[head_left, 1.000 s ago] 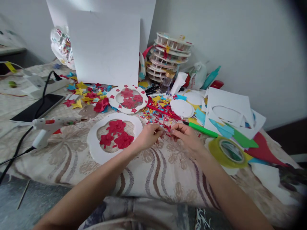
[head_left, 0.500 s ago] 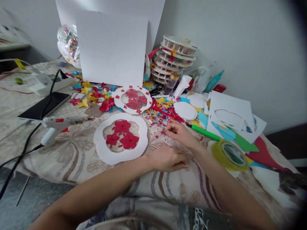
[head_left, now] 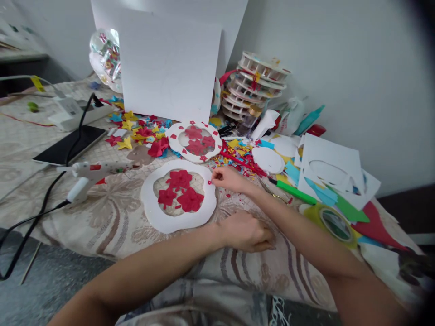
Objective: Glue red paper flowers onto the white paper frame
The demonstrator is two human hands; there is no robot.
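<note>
My right hand (head_left: 228, 179) is at the right edge of a white scalloped paper frame (head_left: 152, 217). Its thumb and finger pinch a tiny red paper piece (head_left: 209, 182) over the frame's rim. Red paper flowers (head_left: 190, 199) show inside the frame's opening. My left hand (head_left: 249, 231) rests on the cloth just right of the frame, fingers curled under; what they hold, if anything, is hidden. Behind lies a second white frame (head_left: 172, 140) dotted with red pieces, with red flowers in its middle.
A glue gun (head_left: 84, 176) with a black cord and a dark tablet (head_left: 71, 145) lie left. Paper stars and scraps (head_left: 125, 142) spread behind. On the right are a green pen-like tool (head_left: 295, 192), yellow tape (head_left: 314, 219) and cut paper (head_left: 340, 149). White boards (head_left: 170, 68) stand behind.
My right hand has moved left from the confetti scraps to the rim of the near white frame, with a small red piece now showing at its fingertips. The view has shifted slightly.
</note>
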